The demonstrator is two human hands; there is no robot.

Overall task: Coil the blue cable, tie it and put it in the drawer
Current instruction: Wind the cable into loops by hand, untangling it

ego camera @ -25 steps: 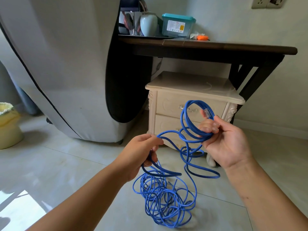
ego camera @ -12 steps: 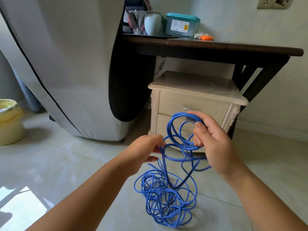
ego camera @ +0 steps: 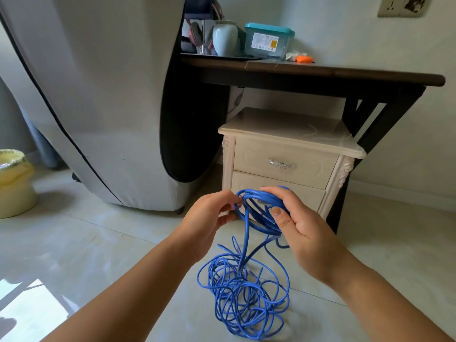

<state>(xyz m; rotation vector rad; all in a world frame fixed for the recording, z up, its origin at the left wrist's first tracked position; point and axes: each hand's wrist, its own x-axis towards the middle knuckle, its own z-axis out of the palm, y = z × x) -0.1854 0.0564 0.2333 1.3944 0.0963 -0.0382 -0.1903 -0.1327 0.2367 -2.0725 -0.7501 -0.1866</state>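
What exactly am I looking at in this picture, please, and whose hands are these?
There is no machine here: a person wears a camera on the head, so the one picture looks forward and down at their own bare hands. The right hand grips several wound loops of the blue cable; the left hand pinches the strand beside them. The rest of the cable lies tangled on the tiled floor. Behind stands a cream nightstand, its drawers shut, partly under a dark desk carrying a vase and a teal-lidded box.

Pale wall, tiled floor, dark desk
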